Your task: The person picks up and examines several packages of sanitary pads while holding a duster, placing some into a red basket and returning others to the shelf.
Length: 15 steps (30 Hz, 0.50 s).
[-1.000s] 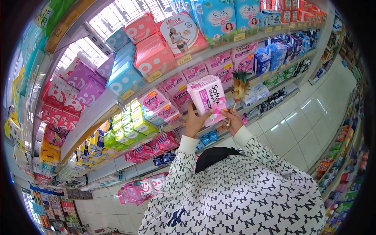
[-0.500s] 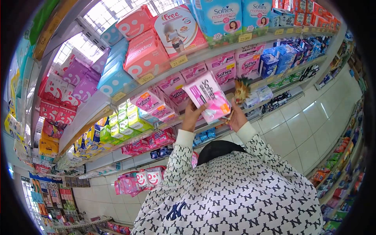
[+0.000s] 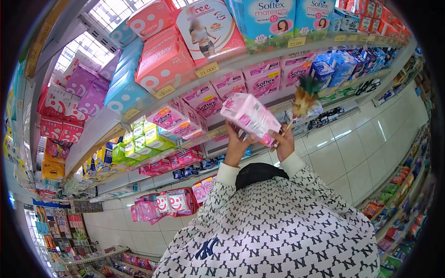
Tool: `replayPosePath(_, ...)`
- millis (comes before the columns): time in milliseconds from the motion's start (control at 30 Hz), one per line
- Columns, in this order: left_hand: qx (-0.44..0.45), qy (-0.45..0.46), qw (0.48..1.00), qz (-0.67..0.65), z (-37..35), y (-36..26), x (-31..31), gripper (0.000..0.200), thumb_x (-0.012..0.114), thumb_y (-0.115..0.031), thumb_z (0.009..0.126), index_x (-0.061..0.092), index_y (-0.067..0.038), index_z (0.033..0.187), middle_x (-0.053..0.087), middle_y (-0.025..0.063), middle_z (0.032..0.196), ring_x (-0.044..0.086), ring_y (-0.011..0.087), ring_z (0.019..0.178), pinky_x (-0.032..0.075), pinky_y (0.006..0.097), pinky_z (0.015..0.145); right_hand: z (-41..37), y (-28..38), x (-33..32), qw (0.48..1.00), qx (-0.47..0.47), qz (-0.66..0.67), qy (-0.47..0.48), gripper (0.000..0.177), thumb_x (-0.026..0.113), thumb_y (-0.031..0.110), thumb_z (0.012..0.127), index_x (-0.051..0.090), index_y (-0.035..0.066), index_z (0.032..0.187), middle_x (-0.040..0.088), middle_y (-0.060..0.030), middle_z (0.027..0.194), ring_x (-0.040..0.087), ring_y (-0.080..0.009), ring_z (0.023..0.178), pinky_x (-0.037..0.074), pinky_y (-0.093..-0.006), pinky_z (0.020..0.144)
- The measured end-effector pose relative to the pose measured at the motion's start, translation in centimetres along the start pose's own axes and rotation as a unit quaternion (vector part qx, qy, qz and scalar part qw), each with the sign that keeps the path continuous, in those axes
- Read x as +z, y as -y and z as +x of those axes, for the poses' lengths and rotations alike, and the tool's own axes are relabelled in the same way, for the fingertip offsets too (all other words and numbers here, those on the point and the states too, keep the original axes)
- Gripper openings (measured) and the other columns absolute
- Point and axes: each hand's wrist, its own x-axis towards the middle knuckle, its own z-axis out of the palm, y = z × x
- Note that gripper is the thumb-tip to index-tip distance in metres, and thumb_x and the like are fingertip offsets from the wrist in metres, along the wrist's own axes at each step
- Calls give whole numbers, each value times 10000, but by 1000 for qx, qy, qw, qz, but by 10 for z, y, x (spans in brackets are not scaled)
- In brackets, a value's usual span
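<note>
A pink-and-white pack of sanitary pads (image 3: 252, 116) is tilted between my two hands in front of the shelf, its print blurred. My left hand (image 3: 237, 146) grips its lower left side, fingers partly hidden behind it. At the lower right end, my right hand (image 3: 283, 142) holds the pack too, with the thin stick of a feather duster (image 3: 305, 98) in the same grasp. The duster's brown and dark green feathers point up, close to the shelf edge. Behind the pack, similar pink Softex packs (image 3: 265, 82) stand in a row.
On the upper shelf are coral Easyday packs (image 3: 162, 62) and blue Softex maternity packs (image 3: 266, 21), above a ledge with price tags (image 3: 206, 69). Green Kotex packs (image 3: 148, 141) sit lower left. Tiled floor (image 3: 343, 157) and another stocked shelf (image 3: 389, 217) lie to the right.
The pack has turned in my hands, from its printed front to a side face. The feather duster has swung up and to the right. My view has shifted slightly.
</note>
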Motion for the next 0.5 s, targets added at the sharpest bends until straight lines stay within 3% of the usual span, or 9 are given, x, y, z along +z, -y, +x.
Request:
replayPosePath(100, -152, -32, 985, -74, 5, 21, -25, 758, 762, -204, 760, 349, -12, 1365, 506, 109, 1257, 491, 241, 1195, 368, 416, 1041, -16, 6, 8, 998, -13, 55, 28, 286, 633, 39, 829, 491, 51, 1077, 572, -76, 1051, 592, -173, 966, 505, -287, 793)
replayPosePath(133, -123, -60, 975, -176, 2, 24, -30, 654, 723, -185, 771, 416, 2, 1317, 555, 108, 1215, 543, 238, 1141, 401, 398, 1030, -19, 2, 7, 995, -17, 96, 21, 246, 642, 121, 865, 491, 68, 1050, 556, -65, 1067, 581, -160, 980, 513, -296, 780)
replayPosePath(233, -96, 17, 937, -335, -1, 11, -51, 663, 707, -180, 758, 415, -3, 1327, 548, 125, 1253, 539, 271, 1157, 413, 411, 1027, -11, 4, 7, 997, 63, 49, -24, 243, 643, 219, 893, 488, 82, 1020, 566, -51, 1031, 581, -155, 957, 517, -299, 768)
replayPosePath(267, -86, 58, 933, -344, 0, 10, -57, 699, 708, -195, 735, 411, -3, 1338, 547, 137, 1271, 537, 293, 1165, 412, 416, 1032, -11, 6, 6, 995, 90, 31, -16, 238, 627, 282, 910, 486, 105, 986, 573, -34, 995, 580, -142, 940, 525, -295, 747)
replayPosePath(400, -87, 132, 933, -324, -5, 10, -70, 765, 711, -198, 725, 360, 0, 1375, 524, 136, 1303, 511, 299, 1197, 393, 422, 1048, -13, -4, 7, 984, 164, 70, 21, 184, 629, 248, 903, 494, 132, 951, 581, -15, 939, 594, -115, 845, 529, -279, 684)
replayPosePath(500, -139, 68, 951, -268, -5, 11, -68, 780, 701, -194, 735, 327, -3, 1392, 496, 130, 1328, 485, 288, 1224, 377, 408, 1058, -9, -12, -1, 967, 216, 130, 25, 170, 654, 178, 876, 499, 129, 928, 585, -15, 937, 598, -120, 815, 503, -258, 638)
